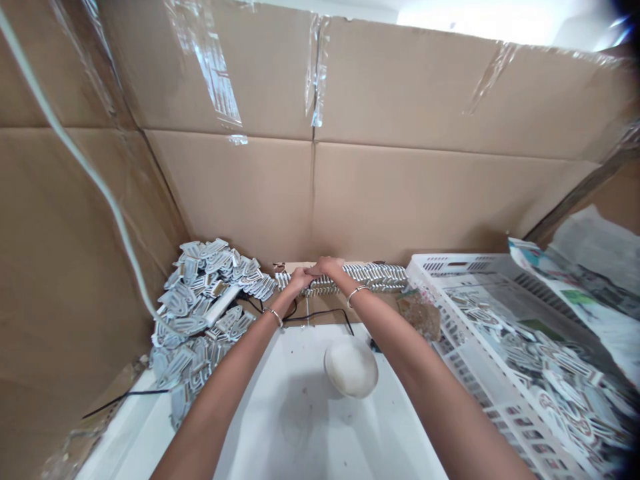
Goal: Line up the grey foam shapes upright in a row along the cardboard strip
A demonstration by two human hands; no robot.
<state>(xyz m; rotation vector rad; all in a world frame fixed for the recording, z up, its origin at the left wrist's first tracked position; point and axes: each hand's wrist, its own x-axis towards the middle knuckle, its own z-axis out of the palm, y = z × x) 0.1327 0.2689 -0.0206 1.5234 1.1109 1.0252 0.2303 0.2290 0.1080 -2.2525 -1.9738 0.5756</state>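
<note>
Both hands are stretched far forward and meet over a long row of thin white pieces (377, 275) packed side by side at the foot of the cardboard wall. My left hand (301, 277) has its fingers drawn together just above the row. Touching it from the right is my right hand (328, 267), its fingers bent toward the left one. Whatever is between the fingers is too small and too covered to make out. On the left lies a heap of loose white-grey flat pieces (183, 300), similar in colour to those in the row.
A round white bowl (351, 368) stands on the white tabletop (270, 427) between my forearms. To the right is a white plastic crate (450, 347) with many flat pieces. A black cable (325, 312) crosses in front of the row; a pale cord (107, 193) hangs at left.
</note>
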